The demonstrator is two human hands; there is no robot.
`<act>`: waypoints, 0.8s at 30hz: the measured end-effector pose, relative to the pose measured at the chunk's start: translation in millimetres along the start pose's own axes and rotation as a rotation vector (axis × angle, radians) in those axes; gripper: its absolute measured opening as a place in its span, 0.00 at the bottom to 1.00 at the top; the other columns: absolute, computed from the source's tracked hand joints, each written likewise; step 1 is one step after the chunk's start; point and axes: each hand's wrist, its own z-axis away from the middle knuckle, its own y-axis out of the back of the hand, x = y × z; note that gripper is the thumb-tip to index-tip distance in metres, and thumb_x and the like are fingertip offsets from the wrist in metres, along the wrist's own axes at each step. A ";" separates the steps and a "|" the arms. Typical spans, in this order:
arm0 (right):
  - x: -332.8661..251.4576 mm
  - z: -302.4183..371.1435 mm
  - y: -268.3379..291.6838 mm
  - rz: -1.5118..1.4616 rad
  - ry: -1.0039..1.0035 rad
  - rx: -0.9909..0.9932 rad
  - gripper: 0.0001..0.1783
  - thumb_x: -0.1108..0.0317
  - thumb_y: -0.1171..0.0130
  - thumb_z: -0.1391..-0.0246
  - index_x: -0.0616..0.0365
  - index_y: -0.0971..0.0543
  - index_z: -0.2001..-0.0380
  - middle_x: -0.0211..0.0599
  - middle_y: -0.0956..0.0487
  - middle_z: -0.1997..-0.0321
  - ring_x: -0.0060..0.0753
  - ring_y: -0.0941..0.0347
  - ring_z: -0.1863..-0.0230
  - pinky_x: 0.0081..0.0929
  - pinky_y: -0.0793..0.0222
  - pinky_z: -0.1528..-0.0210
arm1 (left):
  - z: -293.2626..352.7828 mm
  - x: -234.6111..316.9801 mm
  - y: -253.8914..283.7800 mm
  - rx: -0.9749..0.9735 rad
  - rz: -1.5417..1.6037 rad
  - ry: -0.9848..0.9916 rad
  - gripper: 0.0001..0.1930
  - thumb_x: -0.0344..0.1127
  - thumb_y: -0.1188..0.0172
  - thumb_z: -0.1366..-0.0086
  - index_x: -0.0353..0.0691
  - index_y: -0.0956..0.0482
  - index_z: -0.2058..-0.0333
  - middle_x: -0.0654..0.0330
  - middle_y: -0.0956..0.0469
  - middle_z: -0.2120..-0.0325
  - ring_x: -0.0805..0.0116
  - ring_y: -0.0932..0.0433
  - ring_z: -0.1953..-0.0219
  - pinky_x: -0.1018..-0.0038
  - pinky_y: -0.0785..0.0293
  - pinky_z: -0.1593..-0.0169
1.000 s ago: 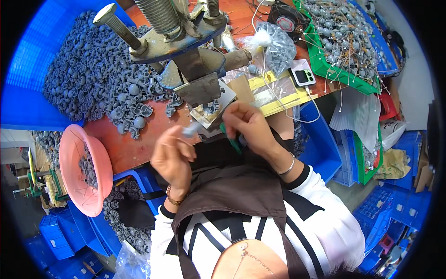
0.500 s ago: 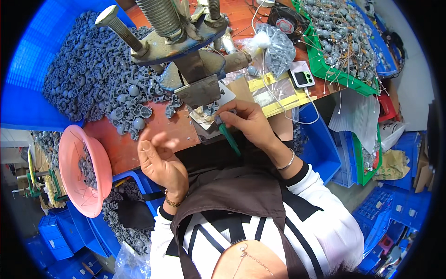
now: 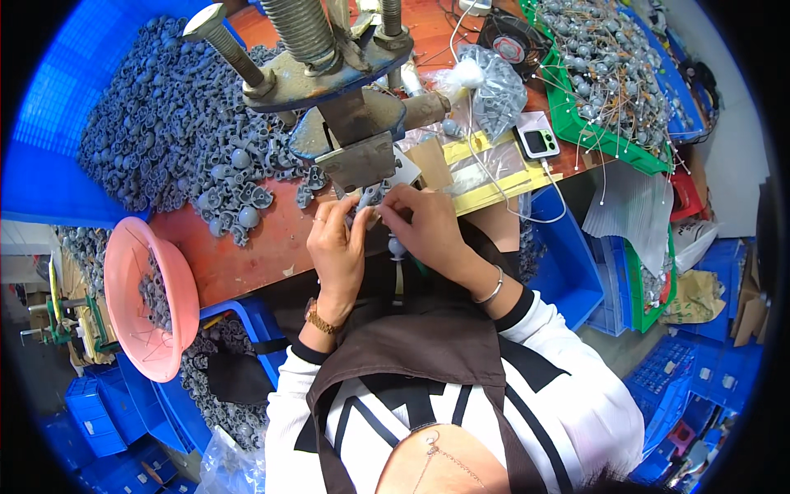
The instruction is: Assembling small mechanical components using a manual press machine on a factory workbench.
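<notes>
Under the metal jaw (image 3: 360, 162) of a screw press, my two hands meet at a small grey plastic part (image 3: 372, 197). My left hand (image 3: 339, 251) is closed, its thumb and fingertips pinching the part from the left. My right hand (image 3: 432, 233) pinches at the part's right side, fingers bent and closed; its fingertips hide some of the part. Just below the right hand hangs a grey ball-shaped piece (image 3: 397, 247) with a pale strip under it, in front of my dark apron (image 3: 411, 337). What holds that piece up is hidden.
A large heap of grey plastic parts (image 3: 173, 123) covers the left of the red table (image 3: 239, 267). A pink basin (image 3: 181, 305) stands at the left. Right are a white charging device (image 3: 539, 142), a fan (image 3: 506, 45) and a green tray (image 3: 568, 115) of wired grey balls.
My left hand has moved right and up from beside the table edge to the part and closed on it. The green-handled tool below my right hand is now mostly out of sight.
</notes>
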 end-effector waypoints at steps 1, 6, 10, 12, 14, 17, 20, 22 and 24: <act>-1.4 -1.1 -0.1 0.153 0.058 0.014 0.07 0.70 0.39 0.48 0.61 0.24 0.74 0.37 0.22 0.80 0.26 0.23 0.79 0.23 0.31 0.74 | -2.1 -2.2 -2.8 0.014 -0.031 -0.037 0.12 0.25 0.34 0.47 0.35 0.21 0.63 0.60 0.28 0.75 0.74 0.35 0.80 0.76 0.38 0.76; -4.4 -7.7 17.9 0.246 0.094 -0.070 0.06 0.68 0.38 0.51 0.60 0.21 0.73 0.42 0.21 0.78 0.31 0.23 0.79 0.27 0.30 0.73 | -13.4 0.2 8.2 -0.102 0.017 0.038 0.10 0.26 0.33 0.49 0.38 0.19 0.65 0.60 0.33 0.79 0.71 0.36 0.80 0.74 0.38 0.76; 5.4 -70.7 75.3 0.004 0.019 -0.004 0.10 0.68 0.44 0.45 0.63 0.19 0.63 0.40 0.18 0.71 0.28 0.22 0.70 0.25 0.29 0.67 | -27.2 5.3 15.4 -0.207 -0.037 -0.054 0.11 0.26 0.32 0.52 0.41 0.17 0.67 0.60 0.33 0.79 0.69 0.35 0.80 0.72 0.38 0.75; -3.5 -121.9 81.8 -0.507 0.042 0.058 0.15 0.69 0.47 0.42 0.65 0.24 0.54 0.38 0.20 0.60 0.24 0.24 0.61 0.23 0.30 0.58 | -22.9 7.6 10.5 -0.172 -0.053 -0.022 0.12 0.27 0.32 0.52 0.42 0.17 0.66 0.59 0.33 0.79 0.67 0.34 0.79 0.71 0.38 0.75; -20.9 -158.7 97.1 -0.941 0.080 -0.081 0.20 0.70 0.47 0.42 0.65 0.30 0.46 0.38 0.23 0.53 0.25 0.26 0.54 0.21 0.33 0.53 | -21.2 12.3 4.1 -0.147 -0.058 -0.006 0.12 0.27 0.32 0.53 0.43 0.17 0.66 0.59 0.33 0.79 0.66 0.33 0.79 0.70 0.37 0.74; -93.7 -122.9 91.1 -0.605 0.315 0.075 0.32 0.70 0.45 0.41 0.74 0.43 0.39 0.46 0.26 0.48 0.24 0.28 0.53 0.21 0.32 0.51 | -14.6 10.4 7.1 -0.089 -0.088 0.045 0.11 0.28 0.32 0.52 0.43 0.17 0.67 0.58 0.33 0.79 0.63 0.32 0.78 0.68 0.37 0.72; -99.0 -54.0 81.2 -0.390 0.666 0.268 0.12 0.70 0.34 0.53 0.63 0.23 0.66 0.37 0.24 0.63 0.34 0.26 0.64 0.27 0.30 0.57 | -13.1 11.3 7.8 -0.086 -0.092 0.052 0.10 0.28 0.32 0.52 0.42 0.17 0.67 0.58 0.33 0.79 0.63 0.32 0.77 0.68 0.36 0.72; -62.3 -8.2 65.9 -0.225 0.855 0.233 0.13 0.69 0.28 0.62 0.57 0.24 0.74 0.33 0.28 0.75 0.34 0.29 0.68 0.32 0.32 0.58 | -13.3 9.9 7.0 -0.116 -0.130 0.031 0.10 0.28 0.33 0.51 0.41 0.18 0.67 0.58 0.33 0.79 0.62 0.32 0.78 0.68 0.36 0.72; -53.4 -8.8 82.2 -0.080 0.924 0.147 0.16 0.68 0.27 0.63 0.55 0.26 0.74 0.31 0.29 0.79 0.34 0.30 0.71 0.37 0.33 0.57 | -16.5 15.6 7.8 -0.141 -0.120 0.049 0.08 0.30 0.33 0.49 0.39 0.19 0.69 0.57 0.30 0.77 0.59 0.29 0.75 0.67 0.35 0.72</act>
